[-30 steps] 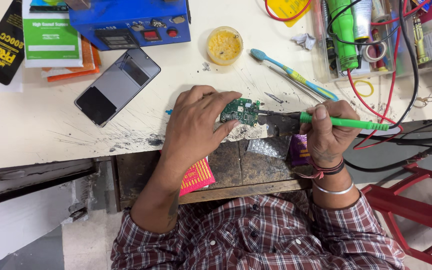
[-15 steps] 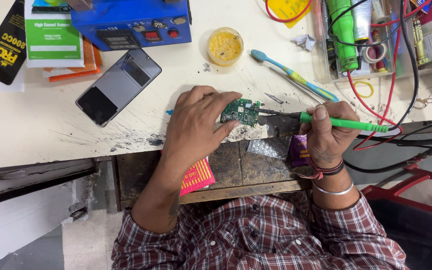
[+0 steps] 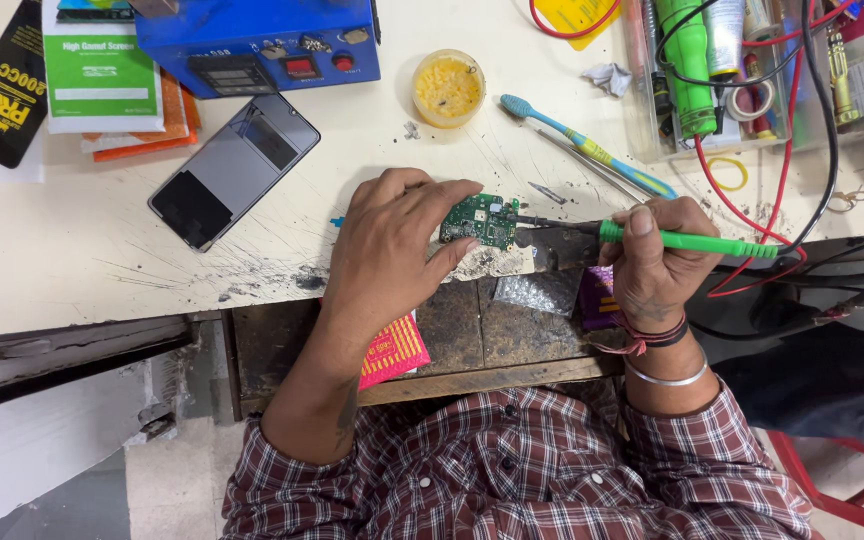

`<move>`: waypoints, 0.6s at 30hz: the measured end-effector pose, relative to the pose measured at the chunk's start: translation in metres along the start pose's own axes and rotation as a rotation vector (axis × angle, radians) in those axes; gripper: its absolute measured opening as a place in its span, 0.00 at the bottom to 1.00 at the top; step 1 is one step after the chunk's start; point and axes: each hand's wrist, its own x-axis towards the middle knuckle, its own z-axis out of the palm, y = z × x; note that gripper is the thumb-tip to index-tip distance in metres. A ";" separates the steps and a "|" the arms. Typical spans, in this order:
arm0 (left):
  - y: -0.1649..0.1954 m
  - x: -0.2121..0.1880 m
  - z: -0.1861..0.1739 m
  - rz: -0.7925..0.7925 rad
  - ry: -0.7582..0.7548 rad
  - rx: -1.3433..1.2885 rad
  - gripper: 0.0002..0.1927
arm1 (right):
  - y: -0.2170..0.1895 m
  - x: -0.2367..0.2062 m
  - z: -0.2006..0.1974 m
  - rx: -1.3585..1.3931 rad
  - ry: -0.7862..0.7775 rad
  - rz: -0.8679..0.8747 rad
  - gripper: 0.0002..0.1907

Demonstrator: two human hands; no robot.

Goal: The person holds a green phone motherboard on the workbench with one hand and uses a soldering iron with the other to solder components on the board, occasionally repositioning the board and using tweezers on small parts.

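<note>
My left hand grips a small green circuit board at the front edge of the white workbench, fingers curled round its left side. My right hand holds a green-handled soldering iron like a pen. Its dark metal tip points left and touches the right side of the board. A black cable runs from the iron's handle off to the right.
A phone lies face down at the left. Behind it stand a blue power unit and boxes. A yellow flux pot, a toothbrush and a tray of tools with red and black wires sit at the back.
Both hands stay where they were. The soldering iron's tip remains at the board's right side, with only slight shifts.
</note>
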 end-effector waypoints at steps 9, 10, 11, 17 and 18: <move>0.002 0.001 -0.003 -0.003 0.006 -0.005 0.28 | -0.001 0.001 0.000 0.016 0.003 0.010 0.15; 0.001 0.002 -0.003 0.009 0.018 -0.003 0.28 | -0.001 0.001 0.000 0.012 0.005 0.008 0.15; 0.002 0.002 -0.004 -0.003 0.008 -0.003 0.28 | -0.001 0.001 0.000 0.009 0.008 0.007 0.14; 0.003 0.001 -0.002 -0.023 -0.009 -0.015 0.28 | -0.004 0.001 -0.001 0.004 -0.013 0.007 0.14; 0.002 0.001 -0.002 -0.011 0.004 -0.005 0.28 | -0.003 0.001 0.000 0.010 -0.016 0.004 0.14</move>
